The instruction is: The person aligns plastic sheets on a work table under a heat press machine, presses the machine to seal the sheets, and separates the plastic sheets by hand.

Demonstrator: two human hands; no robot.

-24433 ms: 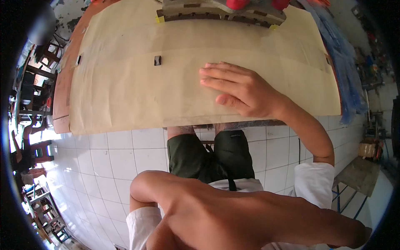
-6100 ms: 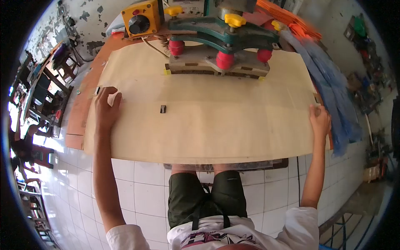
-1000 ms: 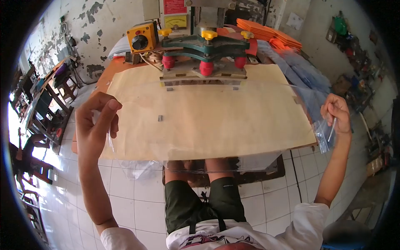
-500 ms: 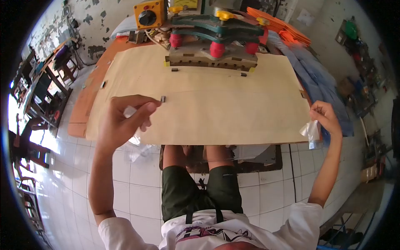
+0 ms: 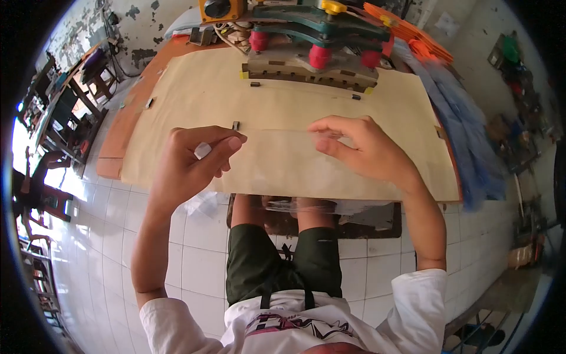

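Note:
My left hand [image 5: 197,156] is closed in a pinch at the corner of a clear plastic sheet [image 5: 274,168], which is hard to make out against the tan board [image 5: 194,82]. A small whitish crumpled piece [image 5: 203,150] shows inside that hand's curled fingers. To the right, my right hand [image 5: 368,147] is over the board near the sheet's upper edge, its thumb and fingers apart and slightly blurred. Just beyond my left fingertips, a small dark metal stop [image 5: 236,125] sits on the board.
A green press-like machine [image 5: 295,35] with red knobs stands at the board's far side. Two dark stops [image 5: 356,97] lie before it. An orange stack [image 5: 407,29] and bluish plastic [image 5: 454,106] are at the right. Clear plastic [image 5: 202,203] hangs below the near edge.
My right hand has moved left from the board's right edge, where it held crumpled clear plastic, and its fingers have parted. My left hand stays pinched, nearly in place. The view has shifted slightly.

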